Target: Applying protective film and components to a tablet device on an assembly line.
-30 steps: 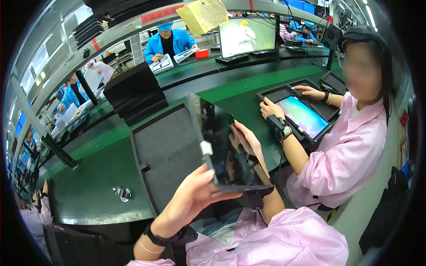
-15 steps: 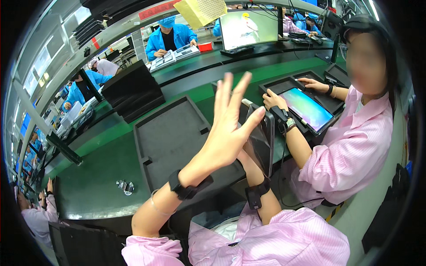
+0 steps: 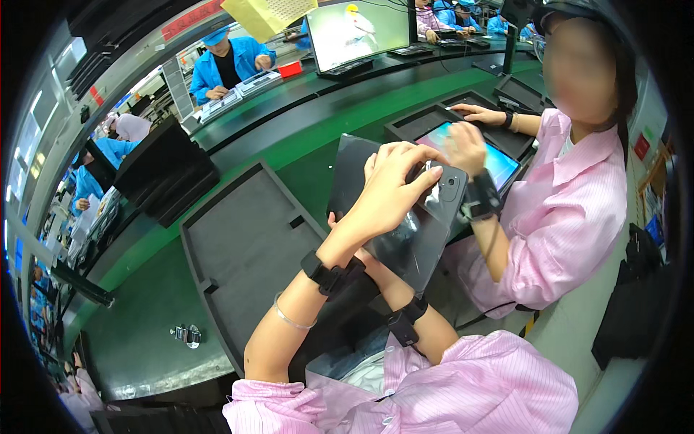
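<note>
Dark grey rectangular tablet (image 3: 416, 242): held beside black rectangular tray (image 3: 246, 231); back now shown, handling shifted to that face. Left hand (image 3: 394, 184), earlier spread: bent at camera corner (image 3: 450, 184), pinch unclear. Right hand (image 3: 370, 263): clasping edge.

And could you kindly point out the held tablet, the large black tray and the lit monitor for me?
Tablet (image 3: 413, 244): head view, on its dark upward-facing side.
Black tray (image 3: 249, 239): head view, on its bare floor.
Monitor (image 3: 330, 42): head view, left part of its screen.
</note>
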A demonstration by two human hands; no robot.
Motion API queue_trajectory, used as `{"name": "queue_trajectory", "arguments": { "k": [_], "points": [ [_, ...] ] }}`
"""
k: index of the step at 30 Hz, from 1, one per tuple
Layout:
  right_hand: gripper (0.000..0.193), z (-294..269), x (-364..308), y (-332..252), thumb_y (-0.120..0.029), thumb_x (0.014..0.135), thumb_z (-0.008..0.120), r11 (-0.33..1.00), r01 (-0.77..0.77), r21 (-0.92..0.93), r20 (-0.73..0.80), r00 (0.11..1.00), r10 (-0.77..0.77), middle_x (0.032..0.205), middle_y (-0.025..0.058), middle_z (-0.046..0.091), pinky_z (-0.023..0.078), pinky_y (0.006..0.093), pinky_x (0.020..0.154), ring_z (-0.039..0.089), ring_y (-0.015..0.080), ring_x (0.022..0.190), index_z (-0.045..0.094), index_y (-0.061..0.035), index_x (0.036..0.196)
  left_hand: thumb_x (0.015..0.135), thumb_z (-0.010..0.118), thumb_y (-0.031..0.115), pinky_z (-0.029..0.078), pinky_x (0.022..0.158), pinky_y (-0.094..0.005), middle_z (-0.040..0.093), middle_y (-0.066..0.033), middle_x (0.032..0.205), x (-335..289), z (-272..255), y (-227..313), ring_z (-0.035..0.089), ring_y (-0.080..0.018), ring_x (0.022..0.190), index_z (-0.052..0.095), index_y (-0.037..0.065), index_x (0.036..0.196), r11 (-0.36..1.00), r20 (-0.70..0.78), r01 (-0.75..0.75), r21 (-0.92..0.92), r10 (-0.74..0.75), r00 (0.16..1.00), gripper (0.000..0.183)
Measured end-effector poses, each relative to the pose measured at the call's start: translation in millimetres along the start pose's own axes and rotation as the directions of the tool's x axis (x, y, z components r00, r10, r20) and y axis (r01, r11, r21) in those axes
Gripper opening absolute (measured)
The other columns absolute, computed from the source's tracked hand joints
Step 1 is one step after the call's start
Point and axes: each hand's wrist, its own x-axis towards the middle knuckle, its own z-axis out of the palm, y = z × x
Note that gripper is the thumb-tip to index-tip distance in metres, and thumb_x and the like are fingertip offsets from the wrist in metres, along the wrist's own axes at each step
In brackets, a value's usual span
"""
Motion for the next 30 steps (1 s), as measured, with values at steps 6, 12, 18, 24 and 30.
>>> {"name": "queue_trajectory", "arguments": {
  "k": [6, 12, 18, 24, 30],
  "points": [
    [0.015, -6.3, -6.4, -13.9, -0.015, 0.087, 0.06, 0.993, 0.075, -0.091, 0.043, 0.996, -0.072, 0.08, 0.0047, 0.064, 0.054, 0.0276, 0.069, 0.062, 0.0131, 0.074, 0.062, 0.0004, 0.088, 0.086, 0.06, 0.03, 0.033, 0.094, -0.0346, 0.052, -0.0063, 0.107, -1.9, 2.1, 0.8, 0.042, -0.0208, 0.108, 0.057, 0.01, 0.11, 0.993, -0.052, 0.035, -0.109, -0.041, 0.998, 0.032],
    [0.016, -3.5, -16.6, 8.0, -0.015, 0.087, 0.06, 0.974, 0.128, -0.185, 0.057, 0.991, -0.119, 0.08, 0.0047, 0.064, 0.054, 0.0274, 0.069, 0.062, 0.013, 0.074, 0.062, 0.0003, 0.088, 0.079, 0.053, 0.012, 0.031, 0.095, -0.0352, 0.051, -0.0077, 0.107, -5.9, 5.5, -10.2, 0.045, -0.0225, 0.103, 0.049, 0.008, 0.112, 0.993, -0.054, -0.001, -0.12, -0.005, 0.999, 0.033],
    [0.016, -7.3, -15.1, -12.3, -0.016, 0.087, 0.06, 0.943, 0.18, -0.281, 0.096, 0.983, -0.158, 0.08, 0.0047, 0.064, 0.054, 0.0272, 0.069, 0.062, 0.0129, 0.075, 0.062, 0.0002, 0.089, 0.085, 0.056, 0.024, 0.03, 0.097, -0.0359, 0.052, -0.0079, 0.109, -2.3, 9.4, -6.9, 0.044, -0.0228, 0.106, 0.05, 0.009, 0.111, 0.997, -0.068, 0.013, -0.075, -0.018, 0.998, 0.03],
    [0.016, -10.7, -13.5, -14.9, -0.016, 0.087, 0.06, 0.901, 0.227, -0.368, 0.132, 0.973, -0.191, 0.081, 0.0047, 0.064, 0.054, 0.027, 0.07, 0.062, 0.0128, 0.075, 0.062, 0.0001, 0.089, 0.087, 0.055, 0.026, 0.03, 0.098, -0.0368, 0.052, -0.0073, 0.113, -6.9, 6.5, -6.6, 0.043, -0.0238, 0.11, 0.05, 0.01, 0.114, 0.993, -0.084, 0.024, -0.112, -0.034, 0.996, 0.032],
    [0.016, -8.3, -15.9, -11.9, -0.016, 0.087, 0.06, 0.845, 0.275, -0.459, 0.167, 0.961, -0.222, 0.081, 0.0047, 0.064, 0.053, 0.0268, 0.07, 0.062, 0.0127, 0.075, 0.061, 0.0, 0.089, 0.087, 0.054, 0.024, 0.03, 0.099, -0.037, 0.052, -0.008, 0.113, -7.0, 8.8, -8.3, 0.042, -0.0245, 0.113, 0.05, 0.009, 0.115, 0.991, -0.084, -0.011, -0.137, -0.001, 0.996, 0.032]
  ]
}}
